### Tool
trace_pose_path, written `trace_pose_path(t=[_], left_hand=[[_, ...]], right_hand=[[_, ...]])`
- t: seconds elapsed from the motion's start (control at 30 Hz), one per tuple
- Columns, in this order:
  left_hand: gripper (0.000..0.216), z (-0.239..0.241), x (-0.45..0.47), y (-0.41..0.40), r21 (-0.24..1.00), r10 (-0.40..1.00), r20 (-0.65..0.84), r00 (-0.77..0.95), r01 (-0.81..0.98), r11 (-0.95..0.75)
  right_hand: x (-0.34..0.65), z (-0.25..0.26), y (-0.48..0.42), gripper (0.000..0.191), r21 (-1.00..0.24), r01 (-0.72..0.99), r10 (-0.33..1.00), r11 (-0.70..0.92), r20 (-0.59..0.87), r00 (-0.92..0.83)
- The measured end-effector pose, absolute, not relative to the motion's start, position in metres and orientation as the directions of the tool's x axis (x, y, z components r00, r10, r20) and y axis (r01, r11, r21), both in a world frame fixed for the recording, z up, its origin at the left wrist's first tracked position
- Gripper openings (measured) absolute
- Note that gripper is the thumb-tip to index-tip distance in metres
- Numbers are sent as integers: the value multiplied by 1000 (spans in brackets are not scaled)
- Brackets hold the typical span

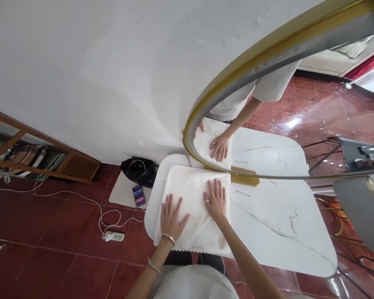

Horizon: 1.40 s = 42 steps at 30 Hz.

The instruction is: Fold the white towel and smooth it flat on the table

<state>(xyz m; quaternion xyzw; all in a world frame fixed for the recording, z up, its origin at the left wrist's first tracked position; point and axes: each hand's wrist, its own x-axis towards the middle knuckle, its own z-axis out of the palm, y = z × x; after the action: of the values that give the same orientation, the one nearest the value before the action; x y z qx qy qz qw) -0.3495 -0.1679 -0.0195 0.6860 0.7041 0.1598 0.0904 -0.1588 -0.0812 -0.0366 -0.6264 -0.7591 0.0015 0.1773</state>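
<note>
A white cloth (pixel 190 182) with a zigzag-cut edge lies flat on the left part of a white marble-patterned table (pixel 277 232). It looks folded, though I cannot count its layers. My left hand (pixel 172 218) rests palm down on the cloth's left side, thumb and fingers spread, with bracelets at the wrist. On the cloth's upper right side lies my right hand (pixel 216 201), also flat with its fingers apart and a ring on one finger. Neither hand grips anything.
A gold-framed round mirror (pixel 205 97) leans over the table's back edge, reflecting the cloth and hands. Left on the floor are a black bag (pixel 143 172), a phone (pixel 139 195), cables and a power strip (pixel 115 236). A wooden shelf (pixel 81 166) stands far left; a grey chair (pixel 361 211) is right.
</note>
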Motion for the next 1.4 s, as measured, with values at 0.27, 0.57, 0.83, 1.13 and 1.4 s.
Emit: trace_pose_path(t=[0.27,0.57,0.83,1.13,1.4], left_hand=[[46,-21,-346,-52,456,992,126,12,887,-69],[52,-26,-383,55,406,986,151,71,905,-127],[52,-25,-399,32,412,994,109,-26,911,-21],[53,-23,-405,-140,348,980,124,-155,932,103],[52,-19,-406,-97,363,985,70,-155,924,119]], right_hand=[[-179,-35,-57,79,-154,912,913,381,216,-346],[-236,-34,49,55,-217,969,992,121,52,-112],[-258,-34,69,57,-266,952,988,153,44,-147],[-247,-24,-122,61,-213,885,910,413,130,-393],[-238,-25,-104,60,-199,918,939,343,117,-325]])
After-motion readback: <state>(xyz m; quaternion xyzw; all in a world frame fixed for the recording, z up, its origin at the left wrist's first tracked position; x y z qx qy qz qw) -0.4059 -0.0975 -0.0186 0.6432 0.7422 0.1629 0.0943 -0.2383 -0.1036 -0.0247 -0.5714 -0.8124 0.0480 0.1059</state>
